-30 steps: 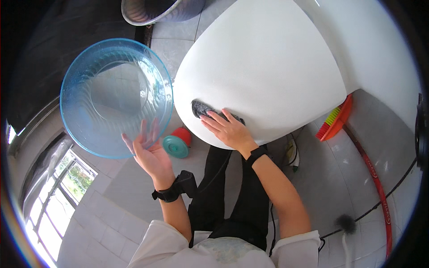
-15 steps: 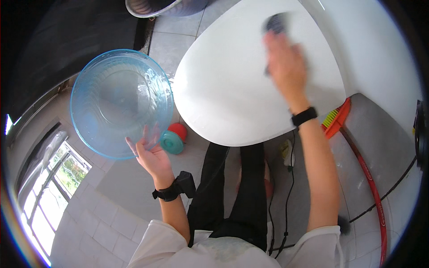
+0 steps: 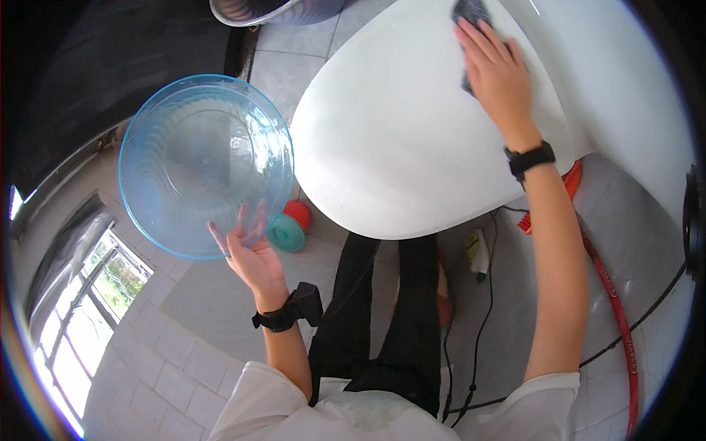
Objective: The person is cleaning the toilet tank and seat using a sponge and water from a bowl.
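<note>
My left hand (image 3: 259, 266) grips the near rim of a round, clear blue plastic basin (image 3: 141, 125). The fingers show through its wall from beneath. The basin is raised beside the left edge of a white, rounded-triangular tabletop (image 3: 382, 140). At the far right of that surface, my right hand (image 3: 504, 84) lies on a dark grey cloth (image 3: 471, 10), pressing it flat. Parts of the cloth stick out beyond the fingertips and on the left of the hand; the rest is hidden under the palm.
A red item (image 3: 298, 213) and a teal round item (image 3: 285, 233) are on the floor below the basin. Right of the table lie a red pole (image 3: 609, 283), black cables (image 3: 489, 309) and a small white-and-green bottle (image 3: 478, 253). A grey tub (image 3: 283, 13) stands at the back.
My right hand has slid the cloth farther away and to the right across the tabletop. The basin in my left hand has shifted slightly right in the view.
</note>
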{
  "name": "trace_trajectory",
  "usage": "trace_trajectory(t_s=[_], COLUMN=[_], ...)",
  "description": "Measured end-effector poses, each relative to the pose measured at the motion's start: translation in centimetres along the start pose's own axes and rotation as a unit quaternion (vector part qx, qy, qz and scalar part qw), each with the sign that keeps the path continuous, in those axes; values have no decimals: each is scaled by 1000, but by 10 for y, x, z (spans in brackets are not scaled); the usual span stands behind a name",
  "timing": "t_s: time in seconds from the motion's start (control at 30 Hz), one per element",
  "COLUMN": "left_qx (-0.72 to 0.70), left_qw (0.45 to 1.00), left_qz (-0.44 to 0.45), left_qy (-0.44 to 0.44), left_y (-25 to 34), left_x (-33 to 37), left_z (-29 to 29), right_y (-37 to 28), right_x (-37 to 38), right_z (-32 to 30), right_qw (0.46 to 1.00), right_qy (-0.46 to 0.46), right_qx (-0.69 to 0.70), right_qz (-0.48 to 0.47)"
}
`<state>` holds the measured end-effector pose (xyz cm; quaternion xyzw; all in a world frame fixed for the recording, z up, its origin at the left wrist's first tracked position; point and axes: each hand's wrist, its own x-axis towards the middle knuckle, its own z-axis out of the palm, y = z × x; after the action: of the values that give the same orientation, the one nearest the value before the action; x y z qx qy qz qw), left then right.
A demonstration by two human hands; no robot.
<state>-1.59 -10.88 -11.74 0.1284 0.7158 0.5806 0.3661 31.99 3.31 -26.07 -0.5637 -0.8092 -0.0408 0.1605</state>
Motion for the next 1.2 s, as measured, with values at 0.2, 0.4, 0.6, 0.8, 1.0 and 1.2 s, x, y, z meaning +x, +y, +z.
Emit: trace_trajectory(t_s=[0.2,0.4,0.6,0.8,1.0,1.2], left_qx=[-3,-15,3,8,2,-25], left_qw=[999,999,1000,1000,999,997], left_qz=[15,31,6,-12,-4,-35], left_qy=[29,20,13,14,47,58], left_y=[2,2,-2,2,4,-5], left_x=[-1,9,7,9,14,15], left_z=[5,-13,-14,-18,-24,-36], right_y=[-90,-40,56,-16,-34,24], right_x=[-38,-104,-13,68,5,27], right_z=[1,-44,-15,-7,-12,3], right_qw=[984,936,998,997,980,997], right_qy=[-80,-240,-39,-8,-105,-37], right_qx=[85,115,-25,-22,73,-32], right_qz=[-133,-229,-44,-72,-150,-53])
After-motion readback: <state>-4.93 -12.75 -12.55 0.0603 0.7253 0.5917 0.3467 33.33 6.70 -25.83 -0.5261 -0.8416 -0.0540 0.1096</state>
